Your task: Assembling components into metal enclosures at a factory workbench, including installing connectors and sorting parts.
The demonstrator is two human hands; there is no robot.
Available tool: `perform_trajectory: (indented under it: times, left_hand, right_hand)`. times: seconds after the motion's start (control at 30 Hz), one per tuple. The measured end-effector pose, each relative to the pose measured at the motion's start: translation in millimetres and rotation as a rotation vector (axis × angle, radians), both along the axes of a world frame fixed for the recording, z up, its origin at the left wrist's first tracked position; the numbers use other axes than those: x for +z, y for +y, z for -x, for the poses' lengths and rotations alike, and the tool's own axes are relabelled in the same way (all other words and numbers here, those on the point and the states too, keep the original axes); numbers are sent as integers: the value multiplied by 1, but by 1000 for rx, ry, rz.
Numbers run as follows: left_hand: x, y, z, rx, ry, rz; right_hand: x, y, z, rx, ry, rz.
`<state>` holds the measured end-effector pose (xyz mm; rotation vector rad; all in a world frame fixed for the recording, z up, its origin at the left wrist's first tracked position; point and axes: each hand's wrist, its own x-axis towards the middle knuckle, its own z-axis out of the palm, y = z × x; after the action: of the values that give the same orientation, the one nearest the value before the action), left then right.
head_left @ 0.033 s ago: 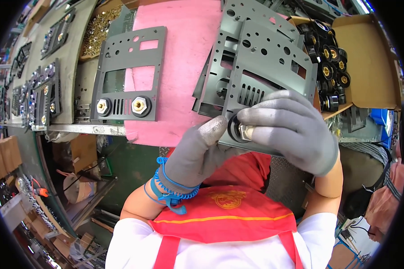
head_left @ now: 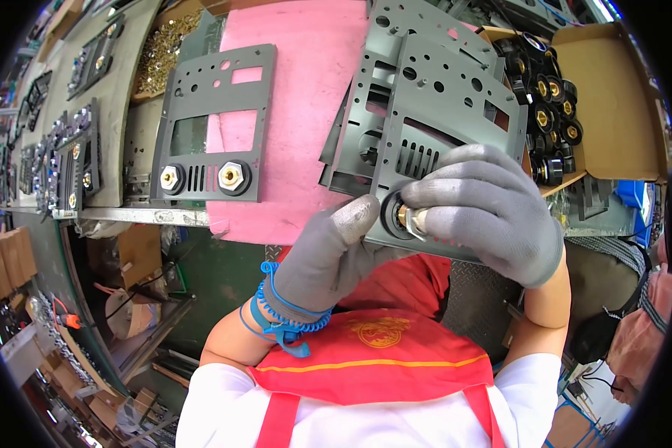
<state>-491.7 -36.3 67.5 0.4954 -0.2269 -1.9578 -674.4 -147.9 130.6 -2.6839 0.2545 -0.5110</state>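
Both of my hands wear grey gloves. My left hand grips the lower edge of a dark grey perforated metal plate from below, its thumb pointing up beside a round black socket mounted in the plate. My right hand curls over the plate's lower right part and pinches the brass fitting at the socket's centre. A further plate is stacked behind the held one. A blue coiled strap circles my left wrist.
A second grey plate with two black-and-brass sockets lies on a pink mat. An open cardboard box at the right holds several black sockets. A tray of brass parts and more plates sit at the left.
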Motion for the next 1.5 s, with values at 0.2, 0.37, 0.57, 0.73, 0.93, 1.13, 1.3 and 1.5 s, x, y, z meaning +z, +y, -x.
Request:
perform_trajectory:
  times: [0.2, 0.37, 0.57, 0.73, 0.93, 1.13, 1.3, 1.5]
  left_hand:
    - [0, -2, 0, 14, 52, 58]
    - [1, -4, -1, -16, -7, 51]
    - [8, 0, 2, 34, 34, -6]
    - [6, -1, 4, 24, -47, -67]
    - [3, -1, 0, -22, -86, -121]
    - [1, -2, 3, 23, -15, -89]
    - [2, -3, 5, 11, -160, -82]
    - [4, -3, 2, -44, -122, -109]
  right_hand:
    - [-5, 15, 4, -105, 10, 28]
    - [-12, 16, 4, -108, -43, 41]
    - [-11, 10, 8, -86, -23, 12]
    - [-10, 8, -4, -137, 20, -1]
    - [-7, 16, -3, -185, 147, -191]
    - [-7, 18, -3, -214, -25, -97]
    - [-3, 20, -5, -355, 40, 44]
    - [-4, 12, 6, -182, -70, -50]
